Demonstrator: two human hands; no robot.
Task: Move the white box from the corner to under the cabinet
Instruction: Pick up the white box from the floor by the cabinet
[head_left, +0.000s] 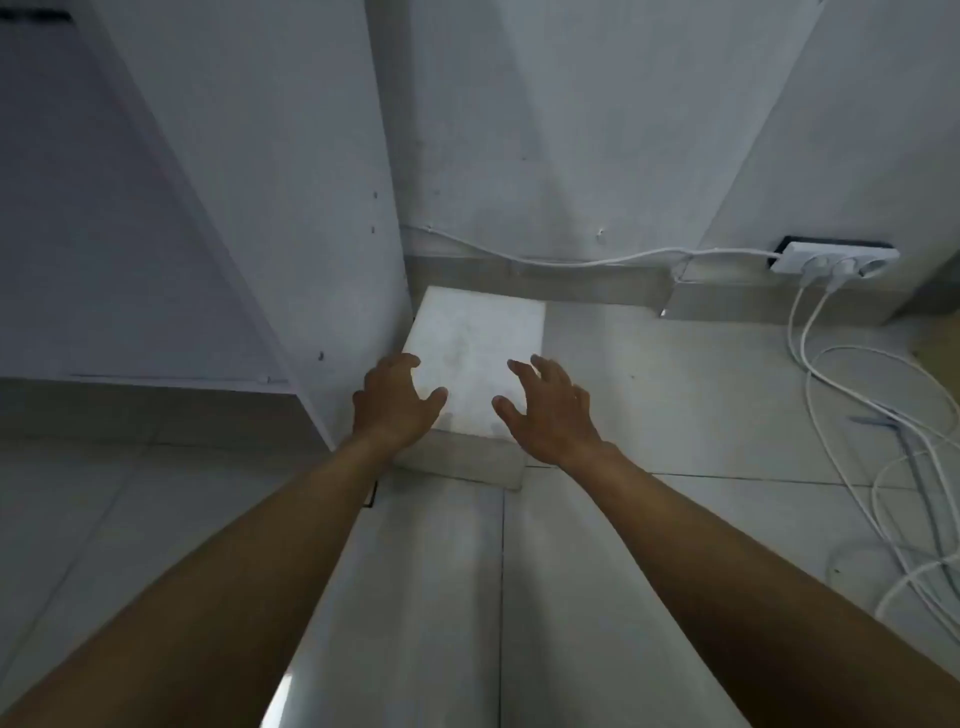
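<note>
1. The flat rectangular white box (470, 384) lies on the pale grey tiled floor (649, 415) in the corner, its left edge against the side panel of the tall white cabinet (249, 208) and its far end at the skirting of the grey wall (545, 130).
2. The left hand (395, 402) hovers over the box's near left part, at about 8 o'clock from the box's middle; its fingers (402, 361) are spread and curled, holding nothing.
3. The right hand (550, 410) is at about 4 o'clock from the box's middle, over the near right edge; its fingers (543, 366) are likewise splayed and empty. Whether either hand touches the lid cannot be told.
4. The box's long axis runs from 6 to 12 o'clock, tipped slightly toward 1 o'clock, with a short end nearest the person.
5. A white power strip (836, 258) sits at 2 o'clock by the wall, with white cables (841, 441) looping over the floor at 3 o'clock.
</note>
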